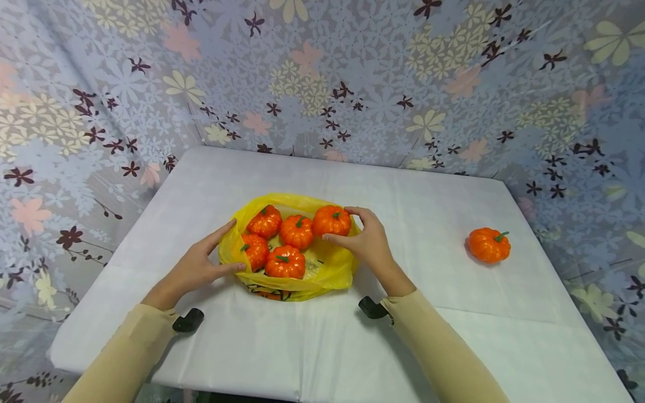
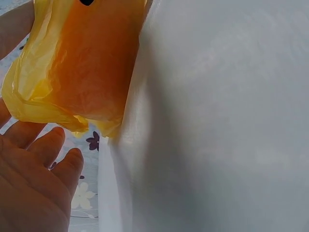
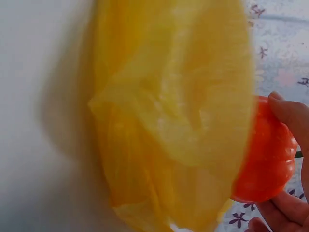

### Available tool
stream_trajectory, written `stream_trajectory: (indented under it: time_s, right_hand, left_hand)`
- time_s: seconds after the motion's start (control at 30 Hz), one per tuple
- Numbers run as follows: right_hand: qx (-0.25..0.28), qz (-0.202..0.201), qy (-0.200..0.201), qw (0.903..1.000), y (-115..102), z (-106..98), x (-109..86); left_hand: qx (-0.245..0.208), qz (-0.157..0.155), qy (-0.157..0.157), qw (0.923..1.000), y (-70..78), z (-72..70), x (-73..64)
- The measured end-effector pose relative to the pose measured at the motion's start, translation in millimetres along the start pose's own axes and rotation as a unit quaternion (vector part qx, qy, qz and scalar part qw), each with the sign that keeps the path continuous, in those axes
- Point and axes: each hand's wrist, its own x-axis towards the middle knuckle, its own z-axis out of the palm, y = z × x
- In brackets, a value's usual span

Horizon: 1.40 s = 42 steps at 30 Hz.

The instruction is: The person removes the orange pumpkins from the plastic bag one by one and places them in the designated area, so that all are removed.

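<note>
A yellow plastic bag (image 1: 330, 280) lies with its mouth wide on the white table, several small orange pumpkins with green stems inside it. My right hand (image 1: 372, 242) pinches one pumpkin (image 1: 331, 219) between thumb and fingers at the right side of the bag's mouth. That same pumpkin (image 3: 268, 154) shows beyond the bag's yellow wall in the right wrist view. At the bag's left side rests my left hand (image 1: 196, 267), fingers and thumb loosely extended along the plastic. In the left wrist view its fingers (image 2: 50, 145) lie just beside the bag (image 2: 36, 106).
Another orange pumpkin (image 1: 489, 245) sits apart on the table's right side. The white-covered table (image 1: 433, 347) has its far edge against a flowered cloth backdrop (image 1: 322, 84). Black wrist devices (image 1: 188, 321) stick out from both sleeves.
</note>
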Motion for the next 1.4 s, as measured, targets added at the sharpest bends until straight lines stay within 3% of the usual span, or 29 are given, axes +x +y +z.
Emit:
stream_trajectory:
  time_s: [0.5,1.07,1.4]
  right_hand:
    - [0.023,-0.044,0.043,0.9978,-2.3,-21.0,0.3]
    - [0.023,-0.019,0.083,0.9961,16.0,-46.0,-3.0]
    - [0.004,0.004,0.117,0.9932,40.0,-69.7,-6.5]
  left_hand:
    - [0.008,0.001,0.006,0.9999,2.5,0.4,-0.9]
    - [0.004,0.001,0.006,1.0000,1.8,1.1,-1.0]
    - [0.001,-0.005,0.006,1.0000,1.4,1.4,-2.0]
